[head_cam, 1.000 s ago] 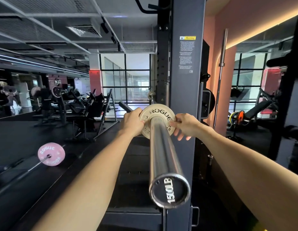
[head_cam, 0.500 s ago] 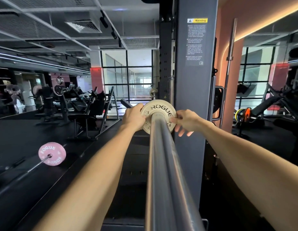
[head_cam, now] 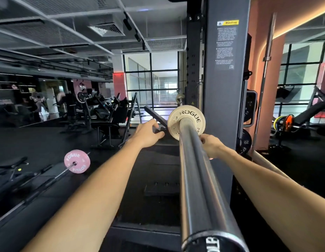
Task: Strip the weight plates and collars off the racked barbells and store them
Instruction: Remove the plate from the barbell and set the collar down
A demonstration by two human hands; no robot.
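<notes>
The cream weight plate (head_cam: 186,122) sits on the barbell sleeve (head_cam: 196,171), not yet slid off. The right hand (head_cam: 211,146) pinches its lower edge; the left hand (head_cam: 149,134) hangs just left of the plate, fingers loosely curled, apparently holding nothing. No collar shows. Stripping is barely begun; storing remains.

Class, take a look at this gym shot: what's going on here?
A person is stripping a racked barbell. A small cream Rogue plate sits on the sleeve. The right hand grips the plate's lower edge, while the left hand is just off its left side, not touching it. A pink plate is on another bar.
</notes>
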